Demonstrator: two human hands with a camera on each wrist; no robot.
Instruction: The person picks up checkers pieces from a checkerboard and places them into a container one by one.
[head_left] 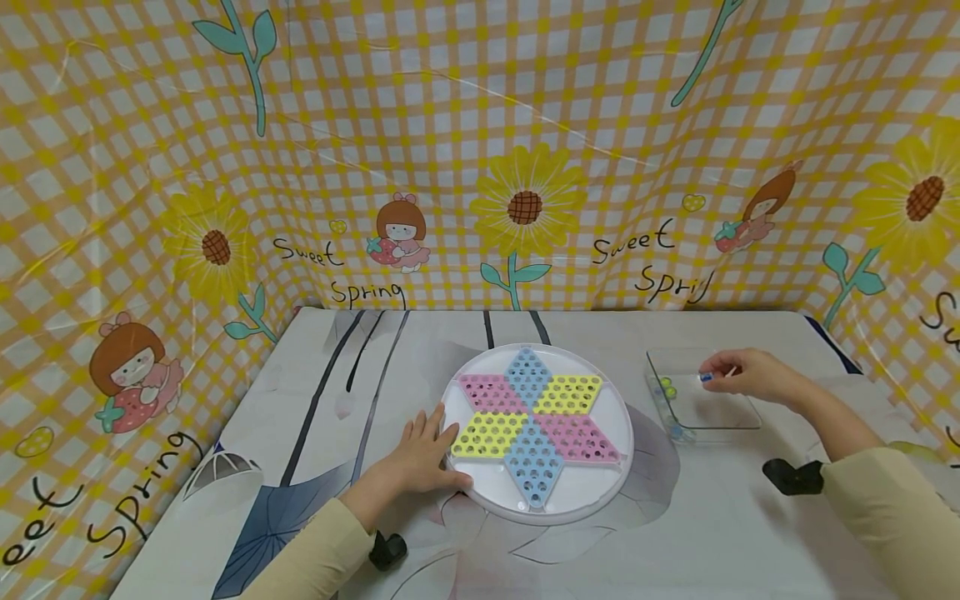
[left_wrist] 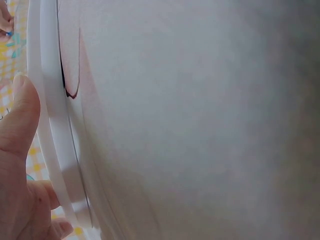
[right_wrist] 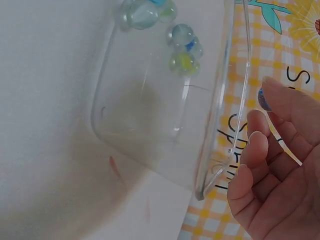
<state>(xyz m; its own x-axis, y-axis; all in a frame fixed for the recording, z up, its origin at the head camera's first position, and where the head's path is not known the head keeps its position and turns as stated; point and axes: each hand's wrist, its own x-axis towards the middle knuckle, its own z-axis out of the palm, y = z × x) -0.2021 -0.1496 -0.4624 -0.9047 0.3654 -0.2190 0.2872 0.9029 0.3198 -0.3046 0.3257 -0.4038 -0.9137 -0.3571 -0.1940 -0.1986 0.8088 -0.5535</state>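
A round white Chinese checkers board point(head_left: 487, 492) lies on the table, its star of pink, yellow and blue fields full of small holes. My left hand point(head_left: 420, 454) rests with spread fingers against the board's left rim; in the left wrist view the thumb point(left_wrist: 25, 107) lies along that rim. My right hand point(head_left: 750, 375) pinches a blue marble point(right_wrist: 263, 100) between thumb and index finger, over the clear box point(head_left: 723, 427). Several glass marbles point(right_wrist: 185, 62), greenish and bluish, lie together in the box, on its left side in the head view.
The table point(head_left: 645, 550) has a pale cover with dark painted lines. A yellow checked cloth point(head_left: 450, 100) hangs behind it and at both sides. Black pieces sit near each wrist, beside the sleeves point(head_left: 315, 550).
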